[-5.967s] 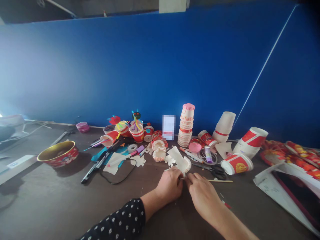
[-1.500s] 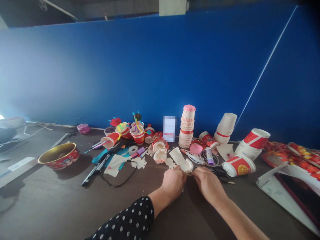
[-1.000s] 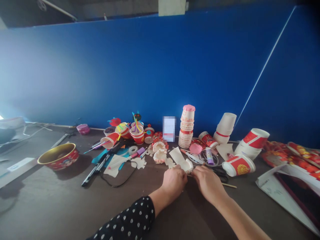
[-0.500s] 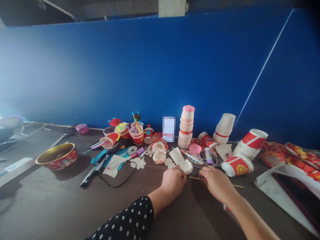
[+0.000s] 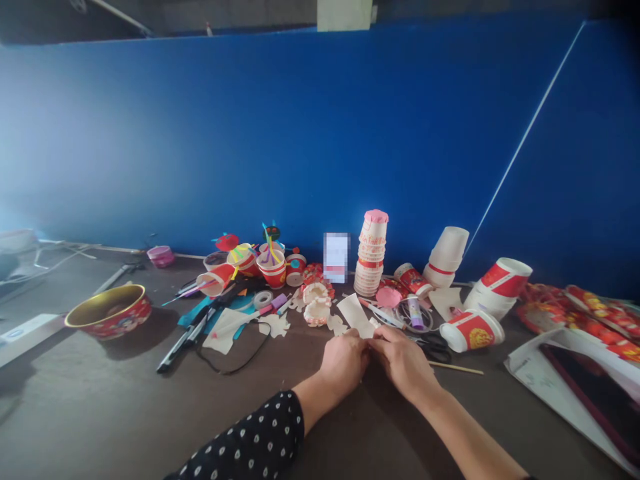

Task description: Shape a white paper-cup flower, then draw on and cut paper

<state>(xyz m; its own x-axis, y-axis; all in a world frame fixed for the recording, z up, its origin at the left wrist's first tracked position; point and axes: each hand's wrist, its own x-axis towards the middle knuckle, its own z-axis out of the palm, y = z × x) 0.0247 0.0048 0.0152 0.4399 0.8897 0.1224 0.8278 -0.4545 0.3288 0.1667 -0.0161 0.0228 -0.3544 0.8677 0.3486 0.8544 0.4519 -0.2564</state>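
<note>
My left hand [image 5: 345, 360] is closed in a pinch at the centre of the table, holding the edge of a curved paper piece with white tooth-like blocks [image 5: 374, 322]. Most of that piece is hidden behind my fingers. My right hand [image 5: 406, 363] meets it from the other side, thumb and fingers pressed together at the same piece. A thin wooden stick [image 5: 460, 368] extends out to the right from behind my right hand. Just beyond the hands lies a white paper strip [image 5: 354, 313]. Farther off rests a pink-and-white paper set of teeth [image 5: 317, 312].
Black scissors [image 5: 435, 348] and a tipped red paper cup [image 5: 473, 331] lie to the right. Behind stands a tall cup stack [image 5: 370, 257]. A glue stick [image 5: 415, 312] lies near a cable. Leftward are paper scraps [image 5: 274, 326], a black pen-like tool [image 5: 180, 343] and a gold-lined bowl [image 5: 110, 317].
My right hand drew away rightward, leaving the stick in view, then came back left against my left hand. The curved paper piece is now mostly covered. My left hand stayed nearly still.
</note>
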